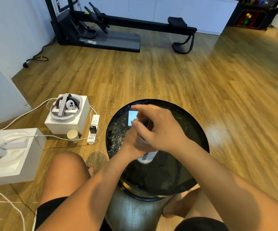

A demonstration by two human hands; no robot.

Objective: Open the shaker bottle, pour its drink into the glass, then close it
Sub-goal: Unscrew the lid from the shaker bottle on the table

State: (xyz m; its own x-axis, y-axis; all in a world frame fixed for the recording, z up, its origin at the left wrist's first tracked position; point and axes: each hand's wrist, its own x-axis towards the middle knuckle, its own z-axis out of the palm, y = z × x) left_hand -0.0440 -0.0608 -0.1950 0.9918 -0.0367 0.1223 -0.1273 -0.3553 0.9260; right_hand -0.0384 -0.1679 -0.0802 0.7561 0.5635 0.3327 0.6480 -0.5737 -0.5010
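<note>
A white shaker bottle (147,157) with black lettering stands on the round black glass table (196,135). My left hand (132,142) is wrapped around its body from the left. My right hand (159,129) sits over the top of the bottle, its blurred fingers curled around the dark lid (147,122), which shows only as a sliver between them. Behind the hands there is a pale rectangular shape (133,116) on the table; I cannot tell whether it is the glass or a reflection.
On the floor to the left stand two white boxes (68,124) (13,164) with a headset and controllers, a power strip (93,129) with cables, and a paper cup (72,135). My knees flank the table. An exercise machine (111,30) stands far back.
</note>
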